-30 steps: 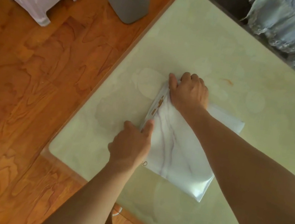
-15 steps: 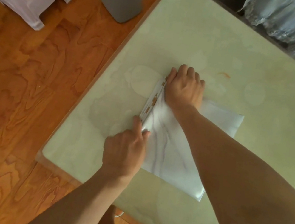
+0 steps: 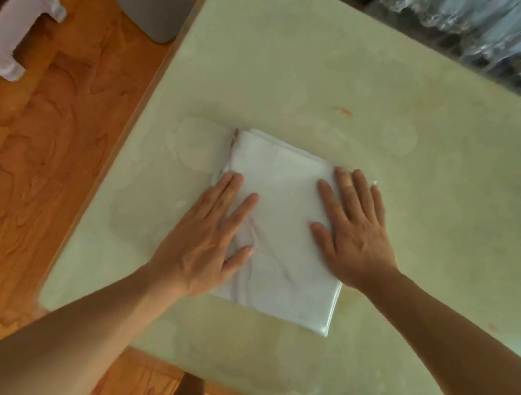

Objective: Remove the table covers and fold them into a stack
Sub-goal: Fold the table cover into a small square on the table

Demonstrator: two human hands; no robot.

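Wooden floor (image 3: 27, 191), pale desk (image 3: 433, 158) bare of covers. Folded table cover (image 3: 285, 208) lies at desk centre. Left hand (image 3: 209, 240) at 9 o'clock, right hand (image 3: 350, 230) at 3 o'clock, both flat, fingers straight, pressing. Folding seems nearly done; only one cover visible, stack not yet.

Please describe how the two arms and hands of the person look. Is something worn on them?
Both forearms are bare as far as the picture shows: no sleeves, no gloves. I see no watch or bracelet at the wrists. The left hand and the right hand show no ring that I can make out, though the picture is slightly soft. The nails look short and unpainted.
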